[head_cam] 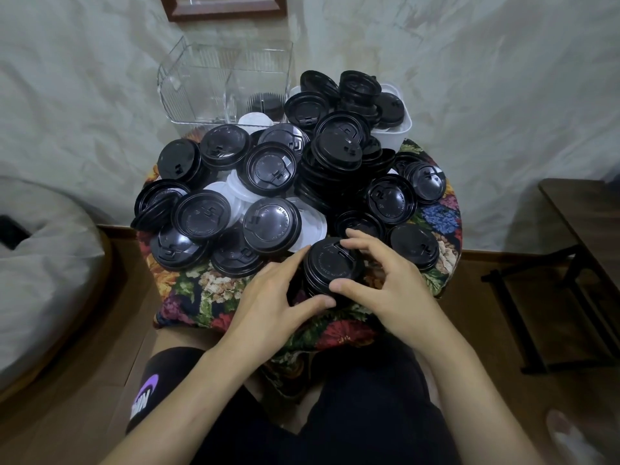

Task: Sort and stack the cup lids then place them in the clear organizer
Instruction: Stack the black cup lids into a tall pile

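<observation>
Right now, front and centre: short stack of black lids [330, 263], parked on the near edge of the desk [188, 290], squeezed from both sides. Left hand [268, 297] wrapped round the near-left flank, forefinger up along the rim, thumb tucked against the front. Right hand [385, 283] gripping from the other side, thumb pressing the front rim, fingertips [355, 241] curled over the far edge. Looks like squaring-up: pinching the rims into line, for flush nesting and travel as 1 block, no sliding apart. Held low and close to the body, probably for control.

Just beyond, loose black lids [271, 226] everywhere, overlapping, some tilted, with white lids [235, 191] peeking out from underneath. Sorting by colour far from finished, by the look of it. Further back on the right, white tub [402, 129] heaped with more black ones. Back left, clear organizer [201, 78], split into compartments, right at the pile's far edge; dark ribbed shape [263, 102] showing through its wall in the right-hand section, likely lids already stacked, count impossible to tell. Long reach over the heap to get there, so worth a firm grip and a high carry.

Off the desk: floral cloth [335, 333] draping toward the knees, grey bedding [50, 246] left, dark wooden bench [577, 223] right.
</observation>
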### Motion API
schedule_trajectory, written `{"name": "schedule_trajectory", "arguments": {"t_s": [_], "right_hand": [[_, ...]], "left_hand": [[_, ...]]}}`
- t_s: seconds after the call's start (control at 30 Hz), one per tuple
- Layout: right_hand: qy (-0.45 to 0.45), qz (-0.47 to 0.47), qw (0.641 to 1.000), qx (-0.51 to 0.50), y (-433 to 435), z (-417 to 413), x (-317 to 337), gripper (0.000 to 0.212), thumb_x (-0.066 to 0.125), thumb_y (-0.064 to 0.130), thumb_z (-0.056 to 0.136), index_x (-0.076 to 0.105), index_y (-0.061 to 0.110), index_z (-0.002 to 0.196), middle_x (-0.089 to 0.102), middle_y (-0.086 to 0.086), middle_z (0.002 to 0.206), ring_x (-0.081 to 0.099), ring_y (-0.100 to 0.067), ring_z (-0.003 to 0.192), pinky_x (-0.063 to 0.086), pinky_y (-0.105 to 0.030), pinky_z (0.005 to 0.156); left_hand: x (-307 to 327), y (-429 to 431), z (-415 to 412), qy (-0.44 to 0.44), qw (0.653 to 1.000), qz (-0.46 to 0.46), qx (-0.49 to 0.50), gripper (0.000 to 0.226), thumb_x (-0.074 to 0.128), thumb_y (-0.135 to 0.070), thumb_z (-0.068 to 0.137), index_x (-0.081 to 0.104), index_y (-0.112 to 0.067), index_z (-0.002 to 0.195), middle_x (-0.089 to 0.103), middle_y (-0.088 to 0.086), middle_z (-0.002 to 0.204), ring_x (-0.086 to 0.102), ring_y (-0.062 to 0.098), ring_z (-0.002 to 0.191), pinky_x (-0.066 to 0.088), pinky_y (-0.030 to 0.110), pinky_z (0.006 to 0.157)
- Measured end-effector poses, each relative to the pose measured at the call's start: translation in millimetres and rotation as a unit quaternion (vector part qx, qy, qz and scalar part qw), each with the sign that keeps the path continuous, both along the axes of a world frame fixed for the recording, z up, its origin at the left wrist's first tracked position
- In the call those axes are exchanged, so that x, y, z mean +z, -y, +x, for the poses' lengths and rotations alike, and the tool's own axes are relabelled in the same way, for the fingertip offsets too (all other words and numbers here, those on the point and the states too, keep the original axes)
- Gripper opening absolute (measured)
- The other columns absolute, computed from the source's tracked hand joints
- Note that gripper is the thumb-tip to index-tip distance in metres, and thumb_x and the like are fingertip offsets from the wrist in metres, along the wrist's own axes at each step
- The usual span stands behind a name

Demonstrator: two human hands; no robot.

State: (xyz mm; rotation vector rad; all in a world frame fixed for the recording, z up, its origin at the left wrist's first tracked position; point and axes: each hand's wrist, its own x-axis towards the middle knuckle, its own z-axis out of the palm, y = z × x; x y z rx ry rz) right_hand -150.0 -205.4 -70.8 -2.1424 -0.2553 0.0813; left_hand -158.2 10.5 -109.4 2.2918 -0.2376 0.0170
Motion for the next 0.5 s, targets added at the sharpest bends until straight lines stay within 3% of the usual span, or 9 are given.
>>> {"name": "schedule_trajectory", "arguments": {"t_s": [0.1, 0.2, 0.37, 0.5], "right_hand": [[-0.015, -0.011, 1.000, 0.009, 0.1, 0.6, 2.8, 0.055, 0.083, 0.049, 0.081, 0.058, 0.047, 0.130, 0.048, 0.039, 0.146, 0.047, 0.010, 0.135, 0.040, -0.036, 0.117], [-0.021, -0.022, 0.999, 0.020, 1.5, 1.7, 4.8, 0.057, 0.082, 0.047, 0.083, 0.056, 0.045, 0.133, 0.047, 0.039, 0.146, 0.046, 0.007, 0.137, 0.040, -0.042, 0.118], [-0.012, -0.048, 0.999, 0.018, -1.3, -0.3, 8.4, 0.057, 0.081, 0.043, 0.086, 0.055, 0.041, 0.137, 0.048, 0.035, 0.148, 0.047, 0.007, 0.136, 0.041, -0.036, 0.117], [0.003, -0.105, 0.994, 0.023, -4.9, -2.7, 15.3, 0.060, 0.077, 0.045, 0.088, 0.052, 0.037, 0.142, 0.043, 0.032, 0.153, 0.044, 0.003, 0.138, 0.040, -0.030, 0.114]], "left_hand": [[0.6, 1.0, -0.2, 0.004, 1.000, -0.007, 0.008, 0.079, 0.072, -0.069, 0.076, 0.043, -0.053, 0.148, 0.053, -0.037, 0.108, 0.047, -0.011, 0.108, 0.032, 0.004, 0.090], [0.7, 0.6, 0.5, 0.007, 1.000, -0.008, 0.006, 0.078, 0.074, -0.067, 0.077, 0.043, -0.054, 0.148, 0.054, -0.036, 0.109, 0.048, -0.010, 0.110, 0.033, 0.005, 0.088], [0.5, 0.6, 0.9, 0.012, 1.000, -0.004, 0.002, 0.078, 0.074, -0.067, 0.076, 0.042, -0.057, 0.147, 0.054, -0.038, 0.110, 0.047, -0.011, 0.113, 0.034, 0.008, 0.089], [1.0, 1.5, 1.0, 0.007, 1.000, -0.010, 0.010, 0.075, 0.079, -0.059, 0.077, 0.047, -0.055, 0.145, 0.051, -0.053, 0.104, 0.046, -0.016, 0.110, 0.032, 0.006, 0.089]]}}
